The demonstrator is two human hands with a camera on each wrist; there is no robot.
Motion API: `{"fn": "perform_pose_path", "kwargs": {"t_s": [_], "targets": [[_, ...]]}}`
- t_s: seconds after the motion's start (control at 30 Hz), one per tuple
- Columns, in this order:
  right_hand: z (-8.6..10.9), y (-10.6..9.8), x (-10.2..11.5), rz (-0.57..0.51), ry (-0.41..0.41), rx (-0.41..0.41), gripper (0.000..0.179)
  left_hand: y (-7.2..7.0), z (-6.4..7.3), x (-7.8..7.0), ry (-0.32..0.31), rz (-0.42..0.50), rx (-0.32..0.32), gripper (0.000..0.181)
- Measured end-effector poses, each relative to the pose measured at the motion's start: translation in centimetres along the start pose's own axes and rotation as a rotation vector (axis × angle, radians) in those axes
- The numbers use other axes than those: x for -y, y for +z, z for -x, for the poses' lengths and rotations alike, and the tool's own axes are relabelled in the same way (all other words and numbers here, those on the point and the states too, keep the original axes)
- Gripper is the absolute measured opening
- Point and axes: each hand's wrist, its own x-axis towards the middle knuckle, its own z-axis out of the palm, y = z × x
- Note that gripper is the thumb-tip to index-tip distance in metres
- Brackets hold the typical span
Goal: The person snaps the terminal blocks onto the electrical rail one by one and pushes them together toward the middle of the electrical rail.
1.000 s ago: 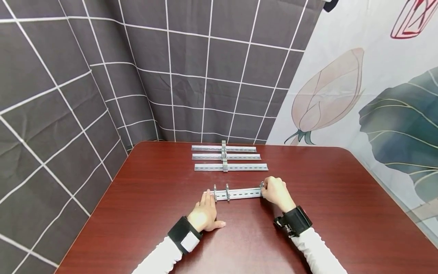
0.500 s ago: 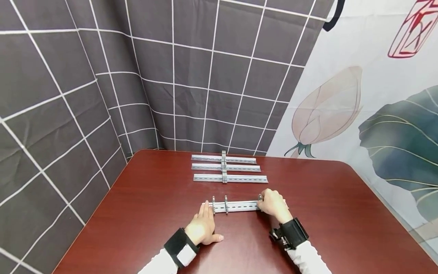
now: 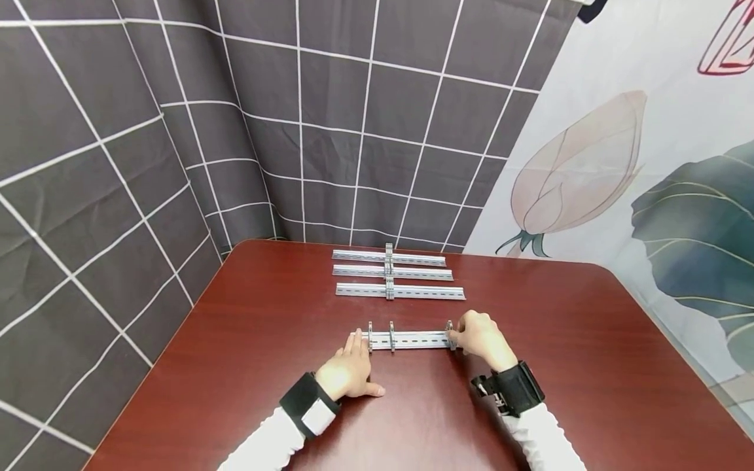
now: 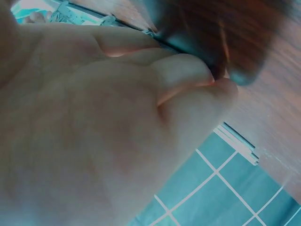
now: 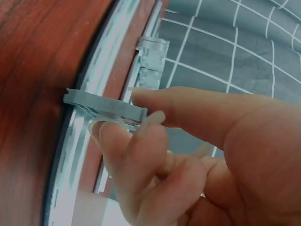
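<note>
A slotted metal DIN rail (image 3: 419,339) lies crosswise on the table in front of me. My left hand (image 3: 347,369) rests on its left end, fingers straight and thumb spread on the tabletop. Two thin grey clips, a left one (image 3: 370,337) and a second one (image 3: 392,336), stand upright on the rail beside that hand. At the rail's right part, my right hand (image 3: 483,339) pinches another grey clip (image 5: 106,106) between thumb and fingers. In the right wrist view this clip sits across the rail. My left palm (image 4: 94,108) hides most of the left wrist view.
Three more rails lie parallel at the back: a near rail (image 3: 430,292), a middle rail (image 3: 424,274) and a far rail (image 3: 421,260). Grey blocks (image 3: 389,288) sit across them near their middles. A grey checked cloth (image 3: 330,157) hangs behind the brown table (image 3: 265,314).
The head view has shifted and tilted slightly. The right hand's clip shows more between its fingers than before. My left hand stays on the rail's left end.
</note>
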Motion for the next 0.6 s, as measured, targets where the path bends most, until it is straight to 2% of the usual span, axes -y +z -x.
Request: {"fn": "perform_pose_path", "kwargs": {"t_s": [0.13, 0.33, 0.47, 0.6], "targets": [[-0.3, 0.1, 0.1, -0.005, -0.011, -0.001, 0.042, -0.2, -0.3, 0.2, 0.006, -0.007, 0.013, 0.092], [-0.4, 0.2, 0.5, -0.018, -0.038, -0.014, 0.041, -0.5, -0.7, 0.5, -0.018, 0.001, 0.015, 0.097], [-0.2, 0.8, 0.7, -0.033, -0.058, -0.059, 0.039, -0.4, -0.6, 0.6, -0.017, 0.018, 0.021, 0.098], [-0.3, 1.4, 0.8, -0.022, -0.111, -0.120, 0.040, -0.2, -0.5, 0.5, -0.012, 0.022, 0.017, 0.098]]}}
